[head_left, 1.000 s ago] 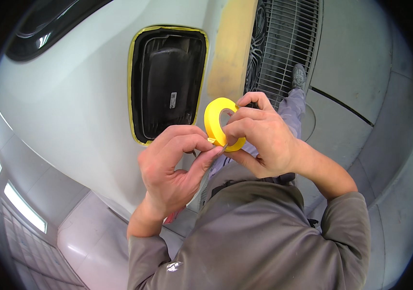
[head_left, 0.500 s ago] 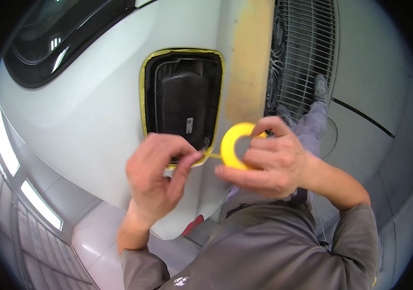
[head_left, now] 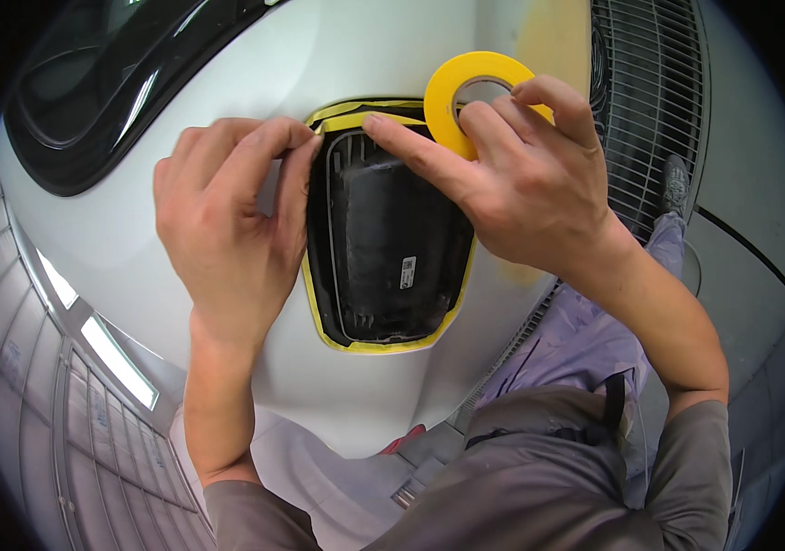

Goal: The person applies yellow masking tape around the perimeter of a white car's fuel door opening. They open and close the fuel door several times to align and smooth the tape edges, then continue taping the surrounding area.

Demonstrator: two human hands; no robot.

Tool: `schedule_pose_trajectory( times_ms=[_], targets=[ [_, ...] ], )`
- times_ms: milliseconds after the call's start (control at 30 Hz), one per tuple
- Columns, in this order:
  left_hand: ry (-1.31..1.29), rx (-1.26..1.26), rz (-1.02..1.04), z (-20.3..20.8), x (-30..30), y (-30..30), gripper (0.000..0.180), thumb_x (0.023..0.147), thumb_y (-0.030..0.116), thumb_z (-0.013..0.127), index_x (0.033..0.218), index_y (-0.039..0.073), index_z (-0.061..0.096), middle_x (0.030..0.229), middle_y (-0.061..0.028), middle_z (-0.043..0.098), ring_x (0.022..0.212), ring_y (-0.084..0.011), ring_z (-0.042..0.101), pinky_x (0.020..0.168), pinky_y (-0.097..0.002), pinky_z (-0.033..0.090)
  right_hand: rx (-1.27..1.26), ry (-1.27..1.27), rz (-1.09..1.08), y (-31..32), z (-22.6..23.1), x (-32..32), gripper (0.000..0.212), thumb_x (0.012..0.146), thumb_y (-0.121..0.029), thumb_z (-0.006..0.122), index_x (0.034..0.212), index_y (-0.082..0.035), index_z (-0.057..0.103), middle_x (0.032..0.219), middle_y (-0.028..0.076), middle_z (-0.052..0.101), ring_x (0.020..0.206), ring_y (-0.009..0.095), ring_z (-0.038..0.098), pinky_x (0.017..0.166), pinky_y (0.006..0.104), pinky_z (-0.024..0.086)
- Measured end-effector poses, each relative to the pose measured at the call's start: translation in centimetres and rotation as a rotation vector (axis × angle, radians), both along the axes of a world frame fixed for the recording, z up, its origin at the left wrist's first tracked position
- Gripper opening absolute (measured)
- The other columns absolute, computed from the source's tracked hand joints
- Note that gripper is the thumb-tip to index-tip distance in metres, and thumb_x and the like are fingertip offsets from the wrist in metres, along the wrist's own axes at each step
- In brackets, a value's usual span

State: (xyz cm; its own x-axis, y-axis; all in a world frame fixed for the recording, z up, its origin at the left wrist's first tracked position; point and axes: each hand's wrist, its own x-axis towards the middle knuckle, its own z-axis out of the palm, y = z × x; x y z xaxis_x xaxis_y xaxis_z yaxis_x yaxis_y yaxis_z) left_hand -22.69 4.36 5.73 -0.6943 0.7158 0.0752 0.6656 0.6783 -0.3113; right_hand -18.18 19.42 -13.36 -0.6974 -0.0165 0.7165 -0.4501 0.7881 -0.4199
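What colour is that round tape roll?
The tape roll is bright yellow, seen best in the head view.

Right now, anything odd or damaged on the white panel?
Yes: a yellowish-beige patch beyond the yellow tape roll, toward the upper right, stands out against the white panel. Can't tell if it's damage.

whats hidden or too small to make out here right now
In the head view:
Tape roll: partly hidden behind the right hand.
Yellow strip: left end covered by the left hand's fingertips.
Black recess: upper right part behind the right hand.
White label: print too small.
Dark window: cut off by the top edge.
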Motion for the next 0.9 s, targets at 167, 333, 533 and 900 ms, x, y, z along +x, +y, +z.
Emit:
schedule_pose_trajectory(
  times_ms=[167, 333, 533, 900],
  targets=[
    [0.054, -0.032, 0.084, -0.1, 0.0, -0.1, 0.009, 0.085, 0.013, 0.086, 0.087, 0.013, 0.077, 0.076, 0.0040, 0.060, 0.072, -0.0171, 0.055, 0.072, -0.0340, 0.036, 0.136, -0.049, -0.033, 0.1, 1.2, -1.0, 0.053, 0.097, -0.014, 0.059, 0.138, -0.042, 0.076, 0.078, -0.004, 0.054, 0.069, 0.009, 0.055, 0.113, 0.0334, 0.029],
    [0.058, -0.021, 0.178, -0.4, 1.0, -0.2, 0.010, 0.084, 0.015, 0.087, 0.085, 0.015, 0.077, 0.076, 0.0053, 0.060, 0.073, -0.0152, 0.055, 0.074, -0.0342, 0.034, 0.150, -0.013, 0.008, 1.0, 2.3, -1.6, 0.048, 0.097, -0.017, 0.061, 0.134, -0.043, 0.078, 0.080, -0.004, 0.053, 0.077, 0.011, 0.057, 0.115, 0.0349, 0.028],
    [0.114, 0.060, 0.221, -0.8, 2.3, -0.1, 0.012, 0.080, 0.013, 0.087, 0.080, 0.016, 0.076, 0.072, 0.0069, 0.057, 0.069, -0.0130, 0.053, 0.076, -0.0325, 0.032, 0.343, 0.097, 0.109, 2.5, 2.0, -3.4, 0.016, 0.095, -0.029, 0.070, 0.107, -0.028, 0.080, 0.081, 0.002, 0.058, 0.087, 0.019, 0.060, 0.110, 0.0442, 0.029],
    [0.210, 0.063, 0.257, -2.0, 2.4, -0.4, 0.014, 0.077, 0.014, 0.088, 0.076, 0.018, 0.075, 0.069, 0.0074, 0.053, 0.068, -0.0135, 0.051, 0.077, -0.0339, 0.031, 0.528, 0.381, 0.061, 2.7, 2.2, -7.1, 0.031, 0.099, -0.033, 0.065, 0.078, -0.014, 0.078, 0.068, 0.001, 0.056, 0.082, 0.019, 0.060, 0.108, 0.0407, 0.029]
  ],
)
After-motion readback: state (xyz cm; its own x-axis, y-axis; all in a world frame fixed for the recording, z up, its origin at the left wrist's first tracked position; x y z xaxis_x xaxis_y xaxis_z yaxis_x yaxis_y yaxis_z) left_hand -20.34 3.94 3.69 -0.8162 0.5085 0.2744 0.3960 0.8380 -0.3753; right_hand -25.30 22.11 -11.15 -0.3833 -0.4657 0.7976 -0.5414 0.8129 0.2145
